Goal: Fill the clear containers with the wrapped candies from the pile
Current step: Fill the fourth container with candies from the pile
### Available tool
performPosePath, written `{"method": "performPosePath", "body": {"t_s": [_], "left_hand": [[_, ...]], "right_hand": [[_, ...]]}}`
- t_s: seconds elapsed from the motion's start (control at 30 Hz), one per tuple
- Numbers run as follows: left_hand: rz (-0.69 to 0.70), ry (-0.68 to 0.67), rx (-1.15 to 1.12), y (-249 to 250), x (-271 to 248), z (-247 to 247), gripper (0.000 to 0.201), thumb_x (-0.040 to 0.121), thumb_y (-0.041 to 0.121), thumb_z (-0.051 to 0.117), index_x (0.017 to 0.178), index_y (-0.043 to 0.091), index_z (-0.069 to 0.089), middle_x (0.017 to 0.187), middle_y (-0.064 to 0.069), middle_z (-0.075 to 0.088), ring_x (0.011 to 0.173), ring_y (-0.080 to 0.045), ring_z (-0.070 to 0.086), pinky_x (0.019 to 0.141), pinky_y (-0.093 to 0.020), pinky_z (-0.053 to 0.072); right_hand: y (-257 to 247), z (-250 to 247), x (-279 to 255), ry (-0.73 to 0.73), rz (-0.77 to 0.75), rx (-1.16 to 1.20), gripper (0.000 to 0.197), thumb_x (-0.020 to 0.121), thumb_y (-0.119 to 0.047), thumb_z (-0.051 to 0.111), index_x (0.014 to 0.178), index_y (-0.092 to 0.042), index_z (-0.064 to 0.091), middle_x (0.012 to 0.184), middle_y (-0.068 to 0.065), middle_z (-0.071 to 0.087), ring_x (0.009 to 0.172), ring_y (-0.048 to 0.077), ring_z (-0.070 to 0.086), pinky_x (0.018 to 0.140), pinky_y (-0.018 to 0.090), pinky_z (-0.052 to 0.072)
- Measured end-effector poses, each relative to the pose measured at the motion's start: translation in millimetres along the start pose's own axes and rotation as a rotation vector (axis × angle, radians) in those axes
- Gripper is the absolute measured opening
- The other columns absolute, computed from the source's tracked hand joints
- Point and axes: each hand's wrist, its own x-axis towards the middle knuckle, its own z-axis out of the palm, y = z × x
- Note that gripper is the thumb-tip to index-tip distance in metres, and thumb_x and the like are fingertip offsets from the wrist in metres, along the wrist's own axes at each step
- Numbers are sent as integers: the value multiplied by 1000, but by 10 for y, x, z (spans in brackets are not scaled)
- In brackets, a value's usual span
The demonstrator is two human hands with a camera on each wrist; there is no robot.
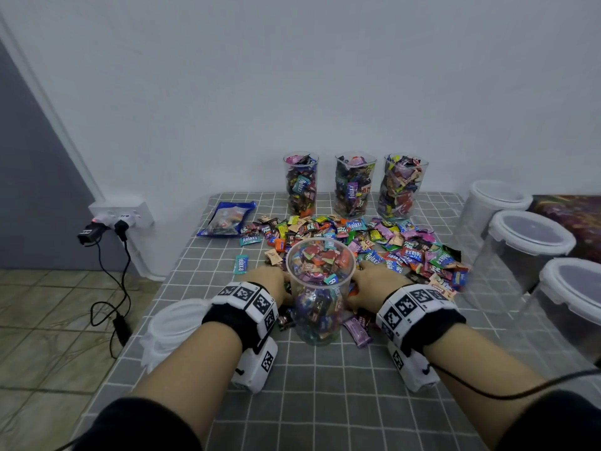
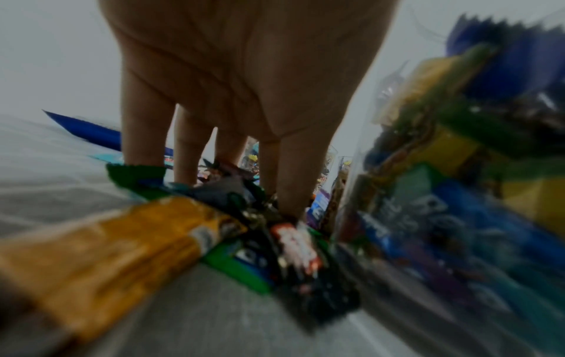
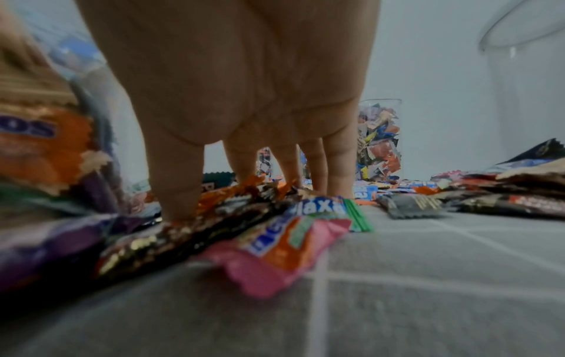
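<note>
Flanking the clear plastic cup [image 1: 320, 288], nearly full of wrapped candies, our hands sit down on the grey checked cloth of the desk [image 1: 325, 402], one on each side. Our left hand [image 1: 270, 281] has its fingers [image 2: 146, 135] straight and slightly spread, tips planted on wrappers just beside the cup wall; our right hand [image 1: 374, 286] does the same, fingers [image 3: 177, 174] pressing down onto crumpled wrappers. Neither hand pinches anything that we can see; we judge the pose as raking loose pieces toward the cup so they can be scooped in together. The pile of colourful wrapped candies [image 1: 374, 242] spreads beyond our fingertips and off to the right-hand side, with the cup at its near edge, so each lift is short. Further past the pile three tall clear containers [image 1: 353, 187] stand in a row, packed to the brim. Outside our right hand wait large clear tubs with white rims [image 1: 527, 252], seemingly empty. Beyond our left hand lies a blue-edged plastic bag [image 1: 227, 219], and a white lid [image 1: 175, 323] rests beside our left wrist. A purple wrapper [image 1: 357, 330] lies by the cup's base; sweeping too hard could nudge the cup over.
</note>
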Motion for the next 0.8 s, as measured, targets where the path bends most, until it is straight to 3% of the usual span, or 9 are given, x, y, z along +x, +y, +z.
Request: {"method": "performPosePath", "body": {"t_s": [0.2,0.4,0.6,0.8], "left_hand": [[-59,32,-20,23,-52,-25,21,94,22,51,108,13,65,115,-12,62,105,-27,59,81,-30,46],[-73,98,-59,31,-69,-22,25,96,21,44,101,7,64,111,-13,63,101,-28,59,83,-34,48],[-70,200,-25,23,-120,-7,26,95,20,41,99,8,64,108,-13,64,99,-29,60,80,-35,48],[-57,321,-58,-32,-151,-3,23,95,24,45,102,16,64,102,-9,66,95,-28,61,73,-30,46]], "right_hand": [[-54,-21,-36,69,1,-11,44,89,-36,59,128,-19,53,126,11,46,113,30,52,91,37,47],[-78,-29,-62,127,-13,12,30,94,-16,48,122,-14,58,124,14,50,109,30,56,90,37,48],[-57,-39,-66,154,12,34,25,92,-7,45,113,-6,59,118,15,53,108,31,56,90,36,46],[-16,-25,-41,213,-5,129,20,90,-4,47,104,-6,61,110,14,57,99,30,56,81,34,46]]}}
